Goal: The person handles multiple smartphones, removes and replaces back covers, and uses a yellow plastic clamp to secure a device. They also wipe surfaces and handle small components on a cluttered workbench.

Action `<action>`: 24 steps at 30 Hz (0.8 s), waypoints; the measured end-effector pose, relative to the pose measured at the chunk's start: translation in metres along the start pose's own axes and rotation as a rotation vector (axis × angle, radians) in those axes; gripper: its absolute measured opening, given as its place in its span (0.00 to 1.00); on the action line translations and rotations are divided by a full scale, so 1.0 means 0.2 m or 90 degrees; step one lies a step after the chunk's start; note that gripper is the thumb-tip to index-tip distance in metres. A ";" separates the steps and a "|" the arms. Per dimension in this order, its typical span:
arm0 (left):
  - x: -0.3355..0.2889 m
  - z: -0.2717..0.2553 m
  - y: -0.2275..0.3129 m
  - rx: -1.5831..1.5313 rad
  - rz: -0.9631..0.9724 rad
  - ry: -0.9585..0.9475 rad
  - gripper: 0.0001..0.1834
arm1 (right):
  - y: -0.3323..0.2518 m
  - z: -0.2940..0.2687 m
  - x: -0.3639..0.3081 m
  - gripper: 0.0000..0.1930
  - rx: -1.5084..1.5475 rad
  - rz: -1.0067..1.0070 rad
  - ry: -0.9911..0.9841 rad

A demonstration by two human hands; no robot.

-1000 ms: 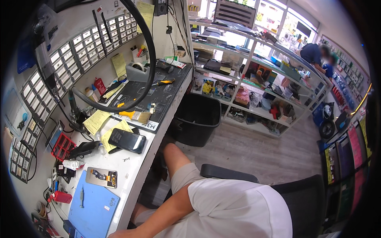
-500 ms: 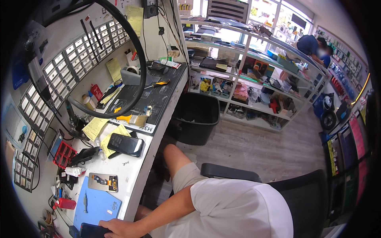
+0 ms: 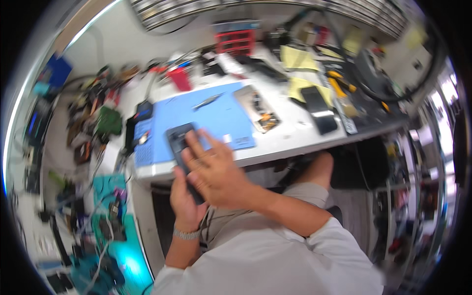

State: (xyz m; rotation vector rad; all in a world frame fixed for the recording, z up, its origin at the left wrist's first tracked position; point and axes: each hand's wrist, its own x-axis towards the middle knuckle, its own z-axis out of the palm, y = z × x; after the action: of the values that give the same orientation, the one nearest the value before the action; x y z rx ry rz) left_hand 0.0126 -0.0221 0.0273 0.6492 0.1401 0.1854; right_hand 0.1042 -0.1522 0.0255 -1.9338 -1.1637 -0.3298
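My left hand (image 3: 186, 202) wraps around a dark phone (image 3: 178, 138) from beneath, its thumb along the near side. Flat across the phone, with fingers stretched and slightly apart, lies my right hand (image 3: 219, 172); it covers much of the phone's middle. The phone is tilted above the near edge of a blue mat (image 3: 196, 110). On that mat rests a slim grey screwdriver (image 3: 209, 101). Beside the mat's right edge lies a detached phone screen (image 3: 257, 109) with its ribbon cable showing. Motion blur softens the hands and the phone.
A second black phone (image 3: 318, 109) lies by yellow notes (image 3: 299, 59) and a yellow-handled brush (image 3: 338, 87). Behind the mat stand a red bottle (image 3: 180, 79) and red drawers (image 3: 235, 42). A lit teal mat (image 3: 125, 241) with cables is at left; a black bin (image 3: 366, 164) is right.
The view has swung left, bringing the blue mat to the middle. The phone, earlier held by my right hand at the lower edge, is now in my left hand, with my right laid over it.
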 end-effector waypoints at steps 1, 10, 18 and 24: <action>-0.02 -0.04 0.01 -0.001 0.014 0.010 0.32 | 0.00 -0.02 0.03 0.26 -0.072 0.008 -0.014; -0.05 -0.02 0.11 0.038 0.000 -0.028 0.34 | 0.01 -0.07 0.16 0.34 0.206 0.075 0.048; -0.07 -0.01 0.07 0.300 0.000 0.037 0.27 | 0.07 -0.12 0.18 0.26 0.551 0.347 -0.021; -0.07 -0.02 0.07 0.675 0.072 0.037 0.22 | 0.09 -0.17 0.20 0.15 0.493 0.313 -0.046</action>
State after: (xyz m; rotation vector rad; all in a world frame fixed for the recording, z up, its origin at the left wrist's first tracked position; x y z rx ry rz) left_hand -0.0036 -0.0114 0.0345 1.7108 0.2601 0.2345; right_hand 0.1460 -0.1575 0.0608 -1.4597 -0.6662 0.4073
